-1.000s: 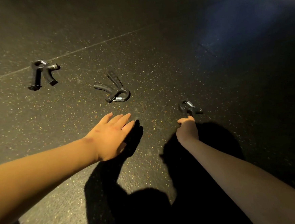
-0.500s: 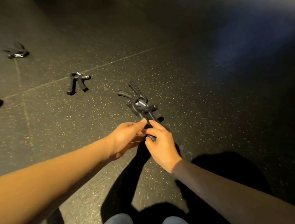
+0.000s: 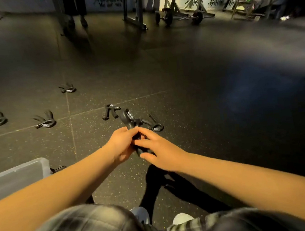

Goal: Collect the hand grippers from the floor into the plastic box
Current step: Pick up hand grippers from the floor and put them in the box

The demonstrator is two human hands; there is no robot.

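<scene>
My left hand (image 3: 121,145) is clenched round the handles of one hand gripper (image 3: 128,118) — spring end up, clear of the floor (image 3: 213,132). My right hand (image 3: 162,152) meets it from 3 o'clock, fingers and thumb pinching the lower handle. Just beyond, a second gripper (image 3: 111,111) lies at 11 o'clock and a third gripper (image 3: 156,127) at 1 o'clock. The plastic box (image 3: 16,176) sits at 8 o'clock — well apart from both hands.

Open floor (image 3: 211,110) rightward; hand grippers (image 3: 45,122), plastic box (image 3: 17,173) leftward.
</scene>
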